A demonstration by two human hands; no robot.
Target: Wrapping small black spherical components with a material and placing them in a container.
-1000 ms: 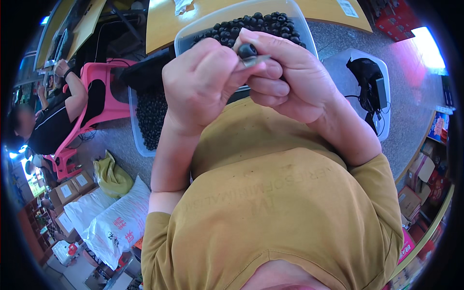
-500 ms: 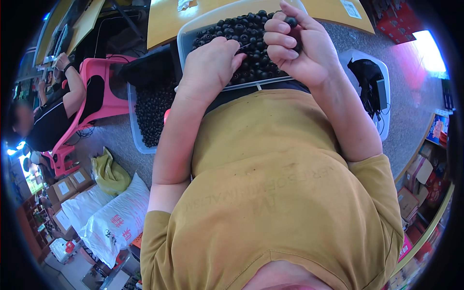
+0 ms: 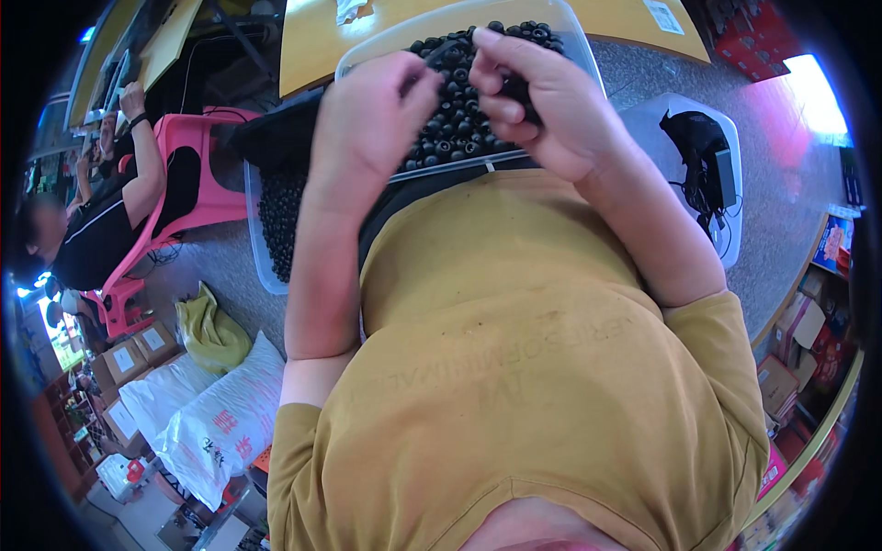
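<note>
Both hands over the clear tray of small black round parts resting at the person's front. Left hand curls loosely, contents hidden, can't tell. Right hand pinches one dark piece between fingertips. Risk: the tray sits tilted on the lap, and a nudge could spill parts towards the bin below

White sacks: at 8 o'clock, bulging, white with red print.
Cardboard boxes: at 9 o'clock, brown with white labels.
Paper label: at 1 o'clock, white rectangle on the yellow tabletop.
Cartons: at 4 o'clock, stacked, brown and red.
</note>
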